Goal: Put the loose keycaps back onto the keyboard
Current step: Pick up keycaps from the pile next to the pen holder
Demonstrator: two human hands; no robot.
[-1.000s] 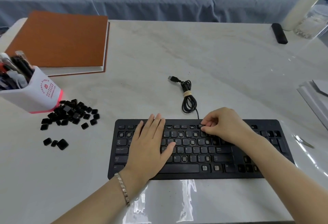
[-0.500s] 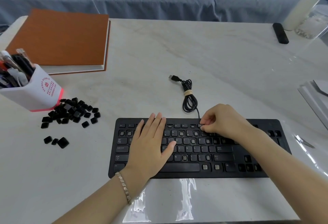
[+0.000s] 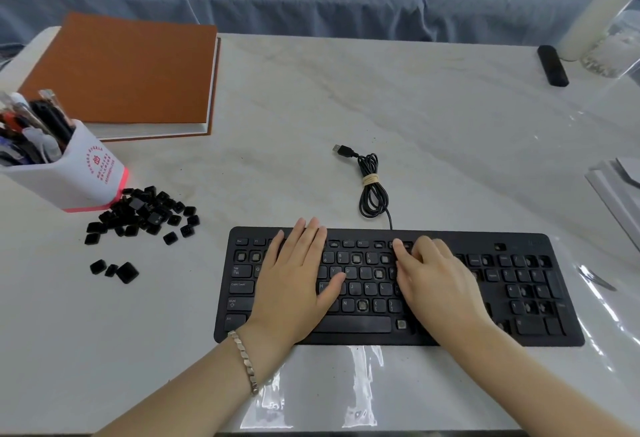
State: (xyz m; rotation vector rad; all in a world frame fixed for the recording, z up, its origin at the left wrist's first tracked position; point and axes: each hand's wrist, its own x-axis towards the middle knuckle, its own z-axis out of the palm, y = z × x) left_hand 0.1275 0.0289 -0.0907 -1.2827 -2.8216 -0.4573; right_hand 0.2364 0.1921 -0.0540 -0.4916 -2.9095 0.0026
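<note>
While the left hand (image 3: pixel 294 284) lies flat on the keyboard (image 3: pixel 363 325), fingers straight, the right hand (image 3: pixel 436 284) presses its top keys with straight fingers. Loose keycaps (image 3: pixel 145 211) sit by the cup (image 3: pixel 69 180) (three lie apart).

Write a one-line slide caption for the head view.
Left hand and right hand rest on the black keyboard, several keys missing; loose keycaps lie left of it beside a pen holder.

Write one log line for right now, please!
left hand: flat on keyboard | right hand: pressing upper rows | loose keycaps: piled at left
</note>
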